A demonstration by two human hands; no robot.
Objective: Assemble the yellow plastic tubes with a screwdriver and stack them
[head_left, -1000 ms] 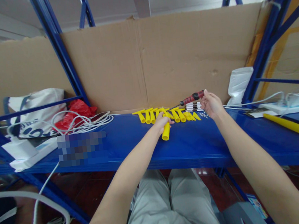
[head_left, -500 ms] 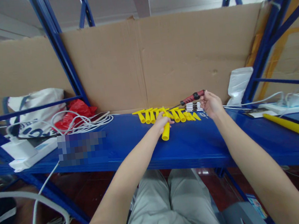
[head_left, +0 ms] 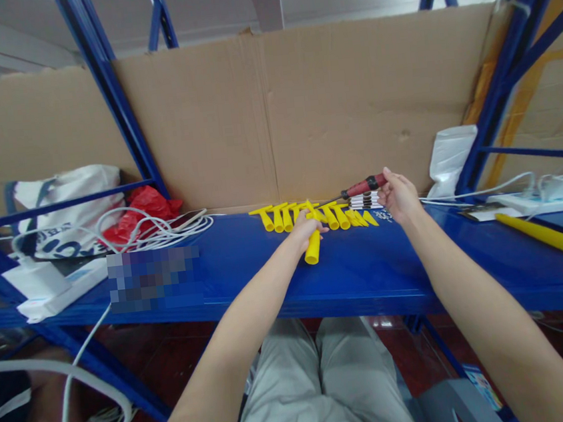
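Note:
My left hand [head_left: 304, 232] is closed around a yellow T-shaped plastic piece with a round tubular handle [head_left: 312, 251], its open end toward me. My right hand [head_left: 398, 195] pinches the rear end of a red-and-black screwdriver [head_left: 363, 186]. The thin shaft points left, and its tip meets the head of the yellow piece near my left fingers; the exact contact is hidden. Behind my left hand lies a row of similar yellow T-shaped pieces [head_left: 278, 219]. Small yellow wedge-like parts [head_left: 363, 218] lie to their right, beside stacked white-and-black pieces [head_left: 362, 201] and tiny scattered metallic bits [head_left: 383, 215].
A cardboard sheet [head_left: 350, 96] backs the blue shelf [head_left: 247, 268]. At left are a white bag [head_left: 70, 206], red plastic bag [head_left: 148, 211], coiled white cable [head_left: 183, 231] and power strip [head_left: 68, 290]. A long yellow piece [head_left: 543, 234] lies right. A person's leg shows at lower left.
My right hand and the screwdriver have shifted very slightly, with the handle turned a little. My left hand keeps hold of the yellow piece in the same place.

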